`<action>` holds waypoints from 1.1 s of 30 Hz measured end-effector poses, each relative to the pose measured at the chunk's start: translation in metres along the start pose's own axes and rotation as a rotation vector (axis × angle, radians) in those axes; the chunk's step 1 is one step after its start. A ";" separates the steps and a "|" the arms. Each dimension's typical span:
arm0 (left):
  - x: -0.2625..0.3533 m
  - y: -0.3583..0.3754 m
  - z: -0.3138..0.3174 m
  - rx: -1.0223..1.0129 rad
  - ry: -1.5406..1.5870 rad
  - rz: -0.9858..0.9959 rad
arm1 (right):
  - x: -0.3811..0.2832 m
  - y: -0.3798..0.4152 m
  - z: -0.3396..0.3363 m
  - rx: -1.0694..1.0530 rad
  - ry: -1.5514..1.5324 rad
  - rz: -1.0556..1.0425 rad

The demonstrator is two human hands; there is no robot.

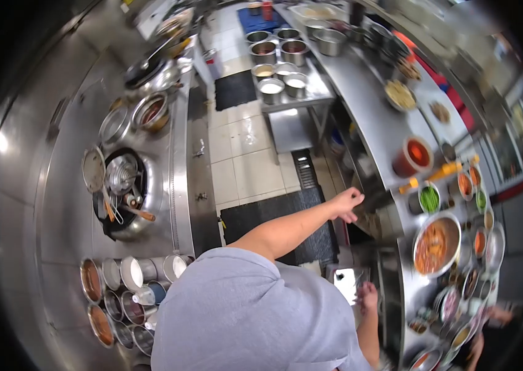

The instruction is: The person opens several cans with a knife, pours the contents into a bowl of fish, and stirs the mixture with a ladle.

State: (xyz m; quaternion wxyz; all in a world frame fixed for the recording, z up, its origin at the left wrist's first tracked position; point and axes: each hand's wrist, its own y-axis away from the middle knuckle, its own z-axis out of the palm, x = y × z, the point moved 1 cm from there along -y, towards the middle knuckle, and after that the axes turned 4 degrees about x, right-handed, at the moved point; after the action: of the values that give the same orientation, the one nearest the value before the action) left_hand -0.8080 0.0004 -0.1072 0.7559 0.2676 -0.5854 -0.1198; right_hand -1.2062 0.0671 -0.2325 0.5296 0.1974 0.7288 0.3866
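My left arm stretches out from a grey sleeve, and my left hand [347,204] hangs in the air before the right counter's front. Its fingers are loosely bent and apart, with nothing seen in them. Lower down, my right hand [367,297] is bent close to my body beside a bright, flat, reflective surface [346,284]; its fingers are small and partly hidden, so I cannot tell whether they hold anything. Beyond both hands, the steel counter [398,267] carries a large bowl of orange-red food [435,245], a container of chopped greens [429,199] and a tub of red sauce [414,156].
Behind me, the steel cooking range [67,204] holds a wok [119,219] with ladles and strainers, plus several pots. A low table [295,102] with steel pots stands up the aisle. Dark mats [235,90] lie on the tiles. Another person's arm [475,351] shows beyond the counter.
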 end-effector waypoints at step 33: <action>-0.002 0.198 -0.568 1.252 0.619 -0.042 | -0.483 -0.119 0.760 -1.368 1.102 -0.439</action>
State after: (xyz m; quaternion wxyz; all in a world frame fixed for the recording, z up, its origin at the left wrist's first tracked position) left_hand -0.2955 0.3154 -0.0980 0.5891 0.6860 -0.2966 0.3072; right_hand -0.3146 -0.0741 -0.1318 0.1692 -0.5169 0.5115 0.6653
